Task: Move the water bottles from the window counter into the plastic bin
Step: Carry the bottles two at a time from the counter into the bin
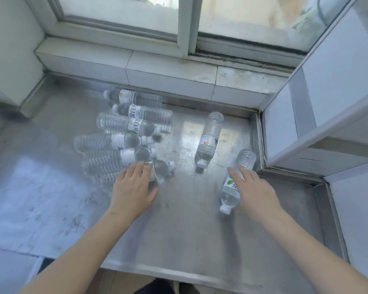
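- Looking down through the head camera, I see a steel counter (189,230) running under a window (179,18); a tiled sill (168,66) sits between the two; white cabinet panels (327,81) close off the right side.
- I count a cluster of bottles (123,132) lying on their sides at left centre, packed side by side and touching; the two farthest have their caps to the left, the nearer ones have caps to the right; all look clear, with white labels.
- My left hand (132,192) lies palm down on the nearest bottle of that cluster (159,170); the fingers are spread and flat over its label, not curled around it; the thumb points right, just beside the bottle's shoulder.
- My right hand (255,192) rests on a separate bottle (232,192) near the counter's right edge; this bottle lies tilted, cap toward me and base toward the cabinet corner; the fingers are stretched along its upper side, index finger forward; I cannot tell whether the thumb has wrapped underneath, so the grip is unclear.
- One more bottle (209,139) lies alone between the cluster and the right-hand bottle, apart from both; its white cap points toward me, its base toward the sill.
- I see no plastic bin in this view; every bottle I can see lies on the counter.
- Both bare forearms reach in from the bottom edge; the counter surface shows dull smudges and bright reflections.
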